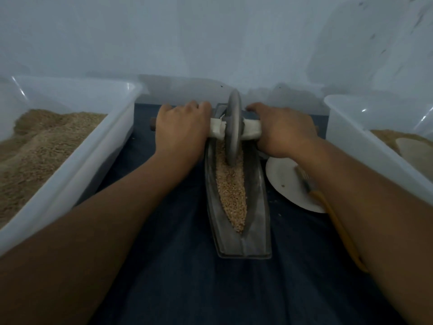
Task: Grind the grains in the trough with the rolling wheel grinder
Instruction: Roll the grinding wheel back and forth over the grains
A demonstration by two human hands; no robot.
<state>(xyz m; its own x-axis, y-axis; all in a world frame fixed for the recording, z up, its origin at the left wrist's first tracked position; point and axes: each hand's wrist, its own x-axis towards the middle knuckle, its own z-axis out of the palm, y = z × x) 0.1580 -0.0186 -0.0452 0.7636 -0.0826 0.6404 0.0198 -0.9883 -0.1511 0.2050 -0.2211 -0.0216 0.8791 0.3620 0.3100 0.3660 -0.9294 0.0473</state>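
Head cam: 1 boat-shaped metal trough (255,228) on dark cloth (175,266), long axis running away from the person, pointed end of the grains (230,195) nearest. 1 grinder wheel (233,130) stands upright at far end, axle crosswise. Left hand (180,127) & right hand (285,132), each grip curled round the axle. 2 plastic tubs (77,137) (375,141), 1 white plate (288,184), 1 brush (328,207).

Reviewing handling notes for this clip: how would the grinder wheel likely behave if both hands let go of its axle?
The wheel is a thin grey disc standing on edge in the narrow trough, so it would probably tip sideways. It looks like metal, likely heavy. Loose grains beneath give little footing, so it might also roll.
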